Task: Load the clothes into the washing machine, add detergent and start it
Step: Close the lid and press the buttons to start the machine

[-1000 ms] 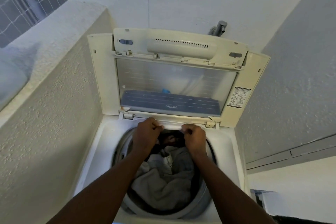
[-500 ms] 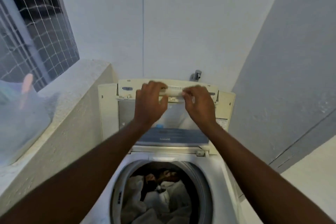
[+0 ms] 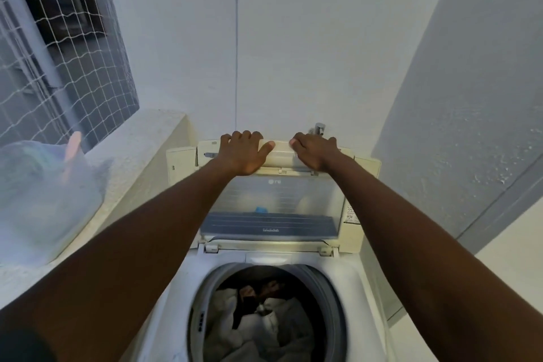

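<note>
A white top-loading washing machine [image 3: 364, 297] stands below me with its lid [image 3: 276, 200] raised upright against the back wall. Pale and dark clothes [image 3: 264, 323] lie in the round drum. My left hand [image 3: 244, 153] grips the lid's top edge on the left, fingers curled over it. My right hand [image 3: 316, 153] grips the same edge on the right. Both arms are stretched forward over the drum opening.
A low plastered ledge [image 3: 141, 156] runs along the left, holding a translucent bag [image 3: 44, 194] with coloured items inside. A netted window [image 3: 58, 47] is above it. A tap [image 3: 318, 128] sticks out of the back wall behind the lid. A grey wall closes the right side.
Both hands rose from the drum's rear rim to the top edge of the raised lid and took hold of it. My view tilted upward, showing more wall and window.
</note>
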